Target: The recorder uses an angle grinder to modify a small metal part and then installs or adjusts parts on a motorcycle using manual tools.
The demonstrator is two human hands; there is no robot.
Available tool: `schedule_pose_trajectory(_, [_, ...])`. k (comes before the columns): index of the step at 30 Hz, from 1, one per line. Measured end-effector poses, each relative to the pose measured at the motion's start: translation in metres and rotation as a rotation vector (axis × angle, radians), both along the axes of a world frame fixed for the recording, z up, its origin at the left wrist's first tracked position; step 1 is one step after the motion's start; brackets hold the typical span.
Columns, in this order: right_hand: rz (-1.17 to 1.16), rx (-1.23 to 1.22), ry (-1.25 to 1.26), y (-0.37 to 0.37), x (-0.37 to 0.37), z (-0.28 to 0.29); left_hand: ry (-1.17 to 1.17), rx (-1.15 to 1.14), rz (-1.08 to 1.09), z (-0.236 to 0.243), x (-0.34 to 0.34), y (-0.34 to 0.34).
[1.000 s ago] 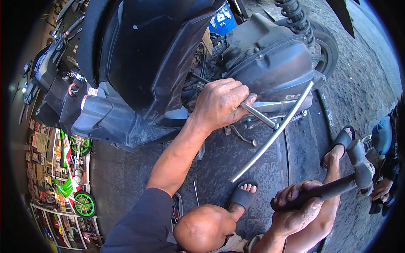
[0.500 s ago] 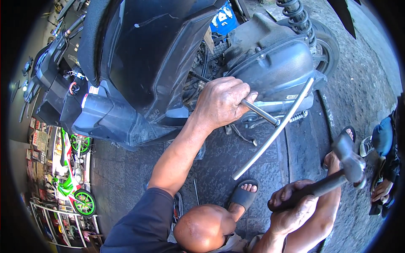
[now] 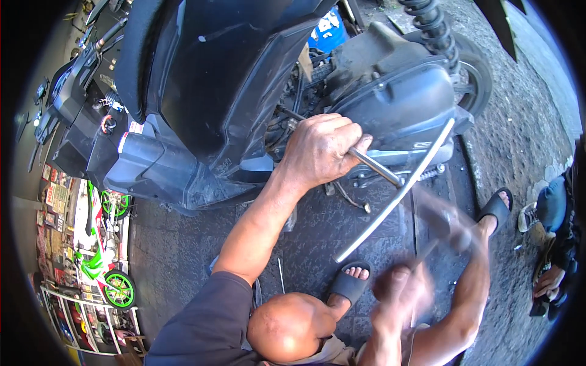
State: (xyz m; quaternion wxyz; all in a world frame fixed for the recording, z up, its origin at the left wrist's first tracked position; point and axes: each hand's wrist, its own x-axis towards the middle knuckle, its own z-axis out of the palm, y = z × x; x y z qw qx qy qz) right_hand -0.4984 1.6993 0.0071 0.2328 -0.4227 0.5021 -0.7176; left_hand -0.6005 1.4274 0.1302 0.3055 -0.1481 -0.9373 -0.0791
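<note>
My left hand is wrapped round the shaft of a steel T-handle wrench. The long crossbar slants from the engine cover down toward my feet. Beyond my fist the shaft runs into the side of a dark scooter, where its far end is hidden among engine parts. Below and right of the crossbar, my right hand grips a hammer. Both are smeared by motion. The hammer's head is near the crossbar's joint, apparently apart from it.
The scooter's engine cover, shock spring and rear wheel are at the upper right. My bent knee and sandalled foot are below. Another person's hand shows at the right. A green-wheeled motorbike stands left.
The hammer has swung left and up toward the T-handle's joint, and my right hand has shifted left with it. My left hand keeps its grip on the wrench.
</note>
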Motion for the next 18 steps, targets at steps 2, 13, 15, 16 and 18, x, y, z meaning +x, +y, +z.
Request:
schedule_pose_trajectory(2, [-0.719,0.012,-0.533,-0.041,-0.024,0.057,0.016,-0.002,0.04,-0.002,0.01,-0.019])
schedule_pose_trajectory(13, [-0.83,-0.175,-0.672,-0.01,-0.024,0.062,-0.004,-0.046,-0.014,0.004,0.004,-0.005])
schedule_pose_trajectory(15, [-0.818,-0.173,-0.679,-0.009,-0.024,0.062,-0.007,-0.018,0.006,0.003,0.004,-0.007])
schedule_pose_trajectory(16, [-0.809,-0.176,-0.681,-0.01,-0.024,0.062,-0.025,-0.027,0.013,0.004,0.005,-0.007])
schedule_pose_trajectory(18, [-0.814,-0.175,-0.667,-0.01,-0.024,0.059,-0.035,-0.036,0.02,0.003,0.004,-0.008])
